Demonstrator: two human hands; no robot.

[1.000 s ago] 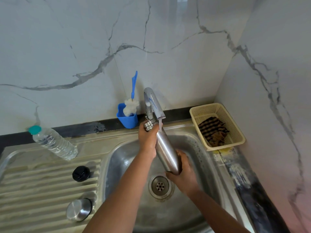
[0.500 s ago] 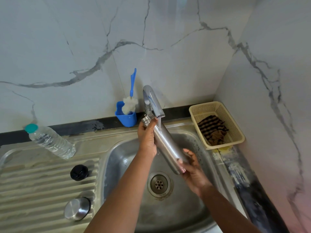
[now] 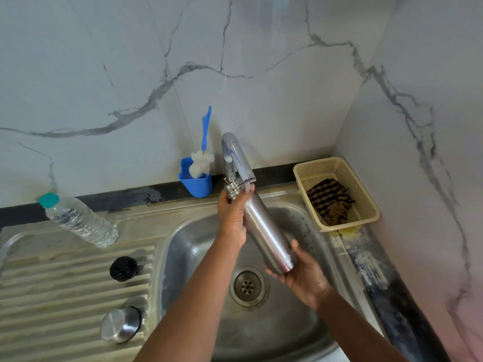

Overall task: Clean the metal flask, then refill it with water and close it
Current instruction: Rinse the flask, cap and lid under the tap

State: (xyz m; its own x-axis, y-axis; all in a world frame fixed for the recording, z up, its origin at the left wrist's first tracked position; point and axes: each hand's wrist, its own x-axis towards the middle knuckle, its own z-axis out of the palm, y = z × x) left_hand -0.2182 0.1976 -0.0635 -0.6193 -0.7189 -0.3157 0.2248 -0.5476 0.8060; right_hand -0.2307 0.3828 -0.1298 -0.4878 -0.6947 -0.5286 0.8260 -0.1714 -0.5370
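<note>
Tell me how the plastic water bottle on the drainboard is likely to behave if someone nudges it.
The plastic water bottle lies on its side on the steel beside the ridged drainboard, so a sideways nudge would probably set it rolling. Its thin, clear ribbed wall suggests it would dent under a firm squeeze. It looks mostly full, so probably heavier than an empty one; the teal cap is on.

The single head view looks steeply down, close above the sink (image 3: 183, 246), facing the wall corner.
</note>
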